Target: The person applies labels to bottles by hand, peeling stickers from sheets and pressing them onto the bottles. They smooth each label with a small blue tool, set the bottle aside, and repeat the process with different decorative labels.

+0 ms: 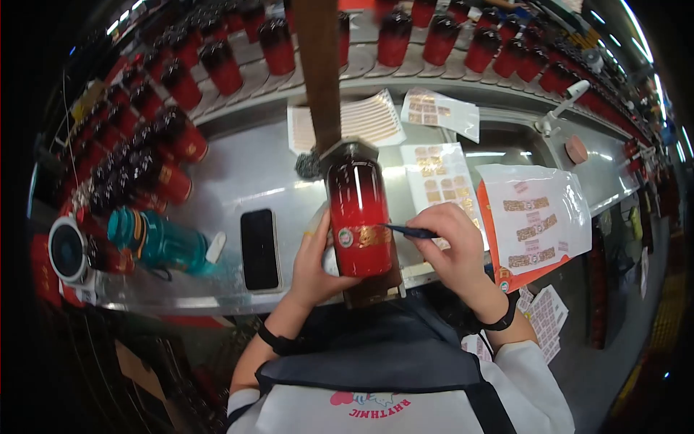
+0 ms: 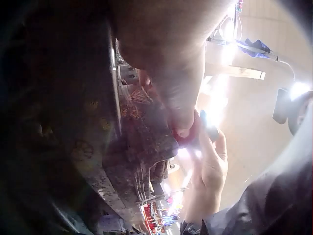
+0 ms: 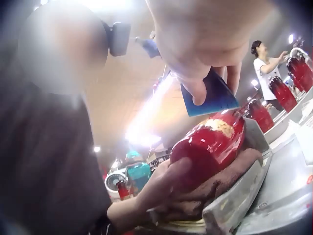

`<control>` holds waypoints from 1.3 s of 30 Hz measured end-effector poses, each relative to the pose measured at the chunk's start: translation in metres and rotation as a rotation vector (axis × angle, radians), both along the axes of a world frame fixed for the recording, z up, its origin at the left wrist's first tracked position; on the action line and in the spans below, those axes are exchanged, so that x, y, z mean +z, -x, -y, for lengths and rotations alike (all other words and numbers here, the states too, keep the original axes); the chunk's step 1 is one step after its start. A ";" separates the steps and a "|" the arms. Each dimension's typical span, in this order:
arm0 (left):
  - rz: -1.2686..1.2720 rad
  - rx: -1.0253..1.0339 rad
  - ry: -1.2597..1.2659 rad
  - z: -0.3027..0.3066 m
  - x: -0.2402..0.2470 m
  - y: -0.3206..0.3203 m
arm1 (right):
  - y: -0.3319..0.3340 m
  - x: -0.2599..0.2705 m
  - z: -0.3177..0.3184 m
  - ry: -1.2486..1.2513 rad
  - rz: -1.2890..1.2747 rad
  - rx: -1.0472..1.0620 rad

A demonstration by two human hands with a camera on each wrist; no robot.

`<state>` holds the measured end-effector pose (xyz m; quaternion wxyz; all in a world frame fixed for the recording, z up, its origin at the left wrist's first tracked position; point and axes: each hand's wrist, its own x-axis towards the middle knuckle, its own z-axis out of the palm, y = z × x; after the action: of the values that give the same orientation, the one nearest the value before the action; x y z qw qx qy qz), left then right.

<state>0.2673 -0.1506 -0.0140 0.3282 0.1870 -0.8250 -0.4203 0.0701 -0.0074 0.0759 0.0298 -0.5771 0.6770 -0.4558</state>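
Observation:
A glossy bottle (image 1: 356, 195), black at one end fading to red, lies on a stand over the steel worktop. Gold lettering and a small round emblem mark its red side. My left hand (image 1: 312, 262) holds it from the left and below, with fingers curled around its underside in the right wrist view. Between the thumb and fingers of my right hand (image 1: 457, 242) is a flat blue scraper (image 3: 209, 95). Its straight edge is close over the gold lettering (image 3: 218, 127). In the left wrist view the bottle is mostly hidden behind my left hand (image 2: 171, 63).
A black phone (image 1: 260, 249), a teal water bottle (image 1: 160, 239) and a small fan (image 1: 69, 249) are on the left. Sticker sheets (image 1: 535, 217) lie to the right, near a sink (image 1: 506, 145). Red-black bottles line the conveyor (image 1: 361, 76) behind; another person (image 3: 266, 68) stands beyond.

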 end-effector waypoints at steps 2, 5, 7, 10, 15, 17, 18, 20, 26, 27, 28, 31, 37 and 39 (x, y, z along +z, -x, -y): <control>0.011 0.003 -0.015 0.003 -0.004 -0.001 | -0.013 0.006 -0.001 0.016 -0.255 0.073; 0.011 -0.010 0.031 0.005 -0.004 -0.001 | -0.024 -0.005 0.004 0.058 -0.314 0.115; 0.010 -0.019 0.106 0.005 0.000 -0.002 | -0.021 -0.006 0.009 0.090 -0.408 0.091; -0.007 -0.041 0.078 0.006 -0.004 -0.003 | -0.025 -0.003 0.010 0.059 -0.406 0.143; 0.006 -0.037 0.101 0.006 -0.005 -0.003 | -0.013 -0.001 0.015 0.029 -0.419 0.110; 0.002 -0.027 0.130 0.007 -0.003 -0.003 | -0.021 0.001 0.014 0.038 -0.393 0.176; 0.009 -0.018 0.125 0.006 -0.001 -0.003 | -0.023 0.001 0.012 0.048 -0.362 0.228; 0.016 -0.030 0.115 0.003 0.001 -0.003 | -0.004 0.004 0.012 0.001 -0.389 0.106; -0.142 0.068 0.406 0.000 0.007 0.005 | 0.026 0.007 -0.015 -0.095 0.213 -0.149; -0.099 0.081 0.421 -0.002 0.010 0.004 | 0.032 0.006 -0.023 -0.091 0.398 -0.198; -0.074 0.089 0.435 -0.005 0.013 0.003 | 0.042 0.009 -0.033 -0.118 0.455 -0.234; -0.075 0.057 0.532 -0.010 0.012 -0.004 | 0.081 0.010 -0.077 -0.102 0.522 -0.355; -0.007 0.039 0.588 -0.018 -0.012 -0.034 | 0.207 -0.030 -0.244 0.149 0.845 -0.824; 0.046 0.085 0.502 -0.020 -0.022 -0.041 | 0.233 -0.042 -0.298 0.066 0.855 -1.046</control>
<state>0.3079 -0.1308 -0.0356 0.3628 0.1437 -0.9022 -0.1838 -0.1629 0.2903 0.0336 0.0527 0.0571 0.7815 -0.6190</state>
